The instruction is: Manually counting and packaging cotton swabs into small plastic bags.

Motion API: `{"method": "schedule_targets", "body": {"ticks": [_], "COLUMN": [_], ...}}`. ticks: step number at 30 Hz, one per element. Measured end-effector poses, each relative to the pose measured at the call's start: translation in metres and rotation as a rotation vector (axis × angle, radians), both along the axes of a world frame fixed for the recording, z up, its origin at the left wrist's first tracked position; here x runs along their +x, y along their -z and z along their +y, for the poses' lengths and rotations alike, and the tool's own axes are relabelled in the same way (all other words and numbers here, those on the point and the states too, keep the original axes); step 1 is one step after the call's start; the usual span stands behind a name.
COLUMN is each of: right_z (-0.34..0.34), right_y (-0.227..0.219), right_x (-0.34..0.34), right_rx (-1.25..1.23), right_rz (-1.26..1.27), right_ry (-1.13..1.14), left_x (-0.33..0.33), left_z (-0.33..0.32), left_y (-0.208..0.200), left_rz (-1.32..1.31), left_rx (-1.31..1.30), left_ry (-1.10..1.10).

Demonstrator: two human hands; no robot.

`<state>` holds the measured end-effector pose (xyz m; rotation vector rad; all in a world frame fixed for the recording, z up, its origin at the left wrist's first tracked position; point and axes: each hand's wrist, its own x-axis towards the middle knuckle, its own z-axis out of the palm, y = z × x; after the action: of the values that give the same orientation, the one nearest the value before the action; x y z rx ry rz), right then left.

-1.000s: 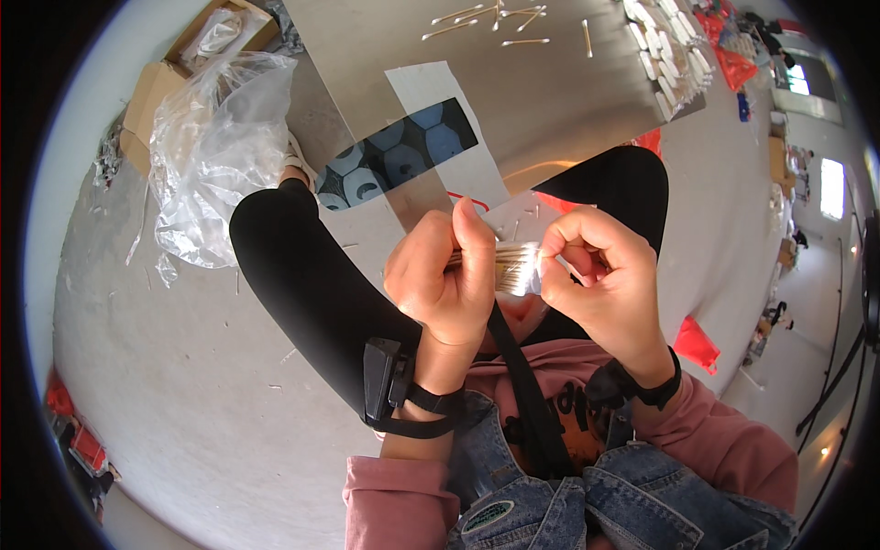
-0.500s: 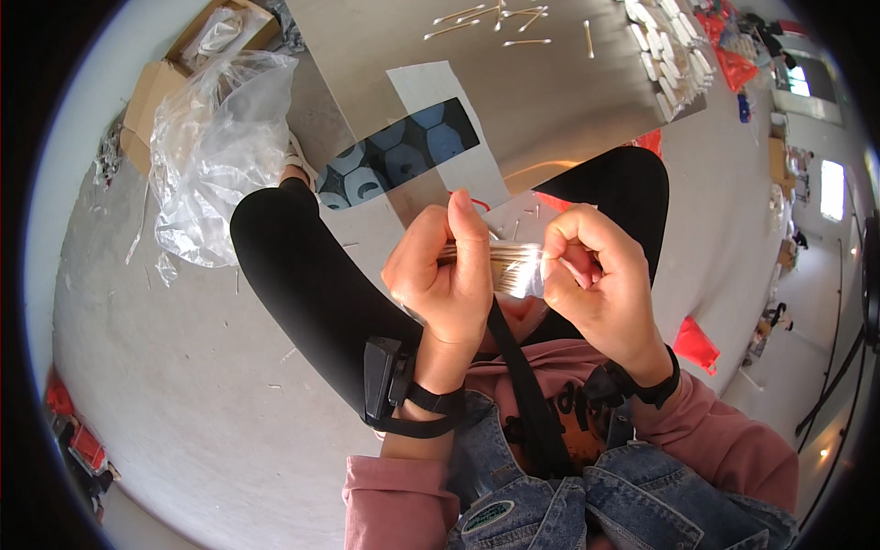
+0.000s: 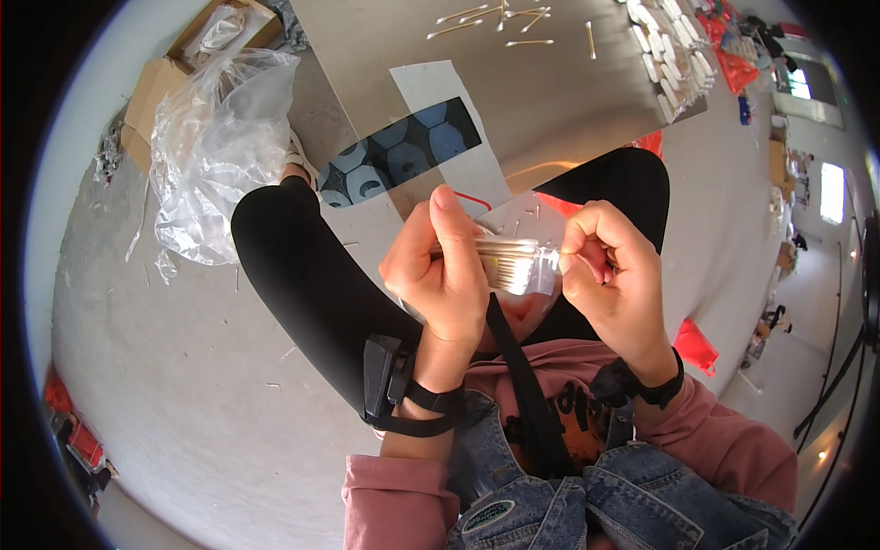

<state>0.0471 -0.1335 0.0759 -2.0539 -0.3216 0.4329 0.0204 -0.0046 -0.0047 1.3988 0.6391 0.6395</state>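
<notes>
A bundle of cotton swabs (image 3: 507, 264) lies inside a small clear plastic bag (image 3: 546, 275), held in front of my lap. My left hand (image 3: 442, 280) is closed around the bundle's left end, with the thumb pointing up along it. At the other end, my right hand (image 3: 616, 286) pinches the bag's edge between thumb and fingertips. White cotton tips show through the film, just short of the right fingers. The left part of the bundle is hidden in my left palm.
Ahead stands a metal-topped table (image 3: 385, 37) with loose cotton swabs (image 3: 530, 41) on it. Many white packs (image 3: 667, 60) are piled at its right edge. A large clear plastic bag (image 3: 215, 147) and an opened cardboard box (image 3: 151, 101) sit at the left. Red bags (image 3: 695, 346) lie about.
My right hand has shifted slightly right, away from the left one, with the bag's edge in its pinch. More clear film now shows beyond the cotton tips.
</notes>
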Motion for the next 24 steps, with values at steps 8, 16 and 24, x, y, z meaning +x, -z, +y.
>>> {"method": "schedule_targets", "body": {"ticks": [8, 16, 24], "right_z": [0.002, 0.007, 0.004], "right_y": [-0.006, 0.000, 0.001], "right_x": [0.002, -0.002, 0.004], "right_rx": [-0.053, -0.032, -0.175], "right_rz": [-0.073, -0.270, -0.386], "right_ry": [-0.048, -0.023, -0.164], "left_x": [-0.001, 0.001, -0.001], "left_z": [-0.001, -0.002, 0.000], "left_y": [0.006, 0.006, 0.010], "left_rz": [0.008, 0.022, 0.036], "left_rx": [0.039, 0.036, 0.089], "left_ry": [-0.016, -0.038, 0.000]}}
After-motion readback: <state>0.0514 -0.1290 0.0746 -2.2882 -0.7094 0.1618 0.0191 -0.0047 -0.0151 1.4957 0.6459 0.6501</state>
